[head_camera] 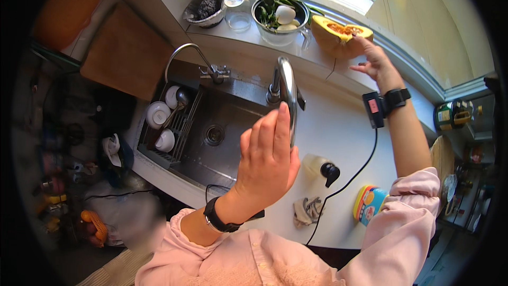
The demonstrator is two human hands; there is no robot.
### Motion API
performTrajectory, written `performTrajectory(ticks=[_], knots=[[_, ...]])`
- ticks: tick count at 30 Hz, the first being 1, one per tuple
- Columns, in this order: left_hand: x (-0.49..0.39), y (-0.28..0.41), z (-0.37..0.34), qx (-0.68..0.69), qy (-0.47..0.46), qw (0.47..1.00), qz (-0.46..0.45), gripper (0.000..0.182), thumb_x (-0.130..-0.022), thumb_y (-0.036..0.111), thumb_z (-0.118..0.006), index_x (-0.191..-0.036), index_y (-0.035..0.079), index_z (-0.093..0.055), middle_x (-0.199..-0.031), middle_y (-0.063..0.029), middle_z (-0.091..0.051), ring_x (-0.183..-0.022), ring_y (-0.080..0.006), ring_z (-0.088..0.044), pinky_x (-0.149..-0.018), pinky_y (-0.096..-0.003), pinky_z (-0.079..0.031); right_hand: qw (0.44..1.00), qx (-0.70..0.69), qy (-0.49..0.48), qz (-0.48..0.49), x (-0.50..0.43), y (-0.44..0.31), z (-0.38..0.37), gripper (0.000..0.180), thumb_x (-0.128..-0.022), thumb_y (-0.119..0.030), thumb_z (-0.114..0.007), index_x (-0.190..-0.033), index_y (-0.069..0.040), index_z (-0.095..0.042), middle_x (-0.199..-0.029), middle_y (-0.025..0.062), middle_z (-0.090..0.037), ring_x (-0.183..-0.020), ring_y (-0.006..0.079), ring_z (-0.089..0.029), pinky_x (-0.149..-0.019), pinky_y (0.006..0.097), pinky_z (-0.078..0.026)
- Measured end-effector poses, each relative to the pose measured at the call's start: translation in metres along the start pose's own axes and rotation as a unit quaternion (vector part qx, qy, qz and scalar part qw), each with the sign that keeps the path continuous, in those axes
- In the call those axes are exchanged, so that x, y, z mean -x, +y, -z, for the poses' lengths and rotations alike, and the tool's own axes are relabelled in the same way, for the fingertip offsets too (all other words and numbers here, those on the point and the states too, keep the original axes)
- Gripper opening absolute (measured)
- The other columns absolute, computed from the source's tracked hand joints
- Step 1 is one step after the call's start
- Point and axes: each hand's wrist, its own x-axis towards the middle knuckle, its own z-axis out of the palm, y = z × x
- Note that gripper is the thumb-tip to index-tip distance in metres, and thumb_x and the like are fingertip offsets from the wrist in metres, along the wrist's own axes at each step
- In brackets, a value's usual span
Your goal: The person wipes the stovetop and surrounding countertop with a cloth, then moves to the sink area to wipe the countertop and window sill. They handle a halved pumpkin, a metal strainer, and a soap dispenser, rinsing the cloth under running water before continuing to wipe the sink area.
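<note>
My right hand (375, 63) reaches over the window sill with its fingers spread. One fingertip meets or overlaps the rim of a cut pumpkin half (337, 39), whose orange flesh and seeds face up. My left hand (266, 157) is seen from the back, beside the sink's right side, its fingers extended close together and its thumb a little apart. It partly covers the chrome faucet (286, 83); whether they touch is unclear. Its palm is hidden, and no held object shows. Left of it lies the stainless steel sink (234, 111).
A dish rack (186, 127) holds white bowls and a ladle. On the sill stand a pot of green vegetables (281, 35), a glass jar (238, 20) and a bowl (206, 22). A pump bottle (315, 165), a cloth (307, 210), a colourful container (369, 204) and a black cable (351, 180) occupy the counter.
</note>
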Motion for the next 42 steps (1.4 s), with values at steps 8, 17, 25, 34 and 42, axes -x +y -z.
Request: performTrajectory(ticks=[8,17,25,34,42], knots=[[0.052,-0.026,-0.001,0.148,0.151,0.971,-0.116,0.055,-0.079,0.012,-0.076,-0.124,0.000,-0.047,-0.122,-0.0192,-0.049,-0.108,-0.0327,-0.050,-0.088,-0.0404,-0.044,0.956,-0.062,-0.034,0.286,0.209,0.006,0.092,0.053,-0.096,-0.022,-0.060,-0.136,0.006,-0.042,-0.142,0.0232,-0.042,-0.129,0.0366,-0.048,-0.094,0.0456,-0.053],[0.078,-0.004,-0.111,0.241,-0.232,0.939,-0.077,0.080,-0.073,0.013,-0.082,-0.139,0.002,-0.039,-0.134,-0.0209,-0.045,-0.118,-0.0419,-0.049,-0.101,-0.0432,-0.043,0.955,0.221,0.150,0.126,0.329,0.290,0.063,0.023,-0.095,-0.014,-0.057,-0.111,0.001,-0.066,-0.103,0.0174,-0.067,-0.095,0.0258,-0.065,-0.083,0.0352,-0.051],[0.061,0.006,-0.167,0.295,-0.279,0.912,-0.061,0.069,-0.063,0.008,-0.085,-0.124,0.009,-0.052,-0.114,-0.0131,-0.061,-0.107,-0.0361,-0.058,-0.089,-0.0411,-0.050,0.794,0.572,0.075,0.191,0.360,0.400,0.046,0.054,-0.076,-0.003,-0.066,-0.129,-0.004,-0.057,-0.141,0.0213,-0.044,-0.130,0.0424,-0.041,-0.105,0.0484,-0.039],[0.104,-0.051,-0.070,0.274,-0.206,0.940,-0.002,0.053,-0.068,0.006,-0.086,-0.113,0.004,-0.058,-0.100,-0.0107,-0.062,-0.091,-0.0253,-0.063,-0.082,-0.0326,-0.051,0.790,0.491,0.367,-0.025,0.229,0.380,0.086,0.070,-0.090,-0.036,-0.062,-0.146,-0.002,-0.038,-0.155,0.0251,-0.025,-0.146,0.0434,-0.017,-0.117,0.0564,-0.015],[0.145,-0.118,0.002,0.199,-0.100,0.962,0.156,0.053,-0.067,0.003,-0.086,-0.113,0.002,-0.059,-0.105,-0.0086,-0.063,-0.096,-0.0210,-0.062,-0.087,-0.0322,-0.050,0.836,0.506,0.142,0.158,0.159,0.350,-0.067,0.063,-0.097,-0.039,-0.049,-0.151,-0.010,-0.036,-0.162,0.0166,-0.014,-0.150,0.0400,-0.004,-0.119,0.0575,-0.004]])
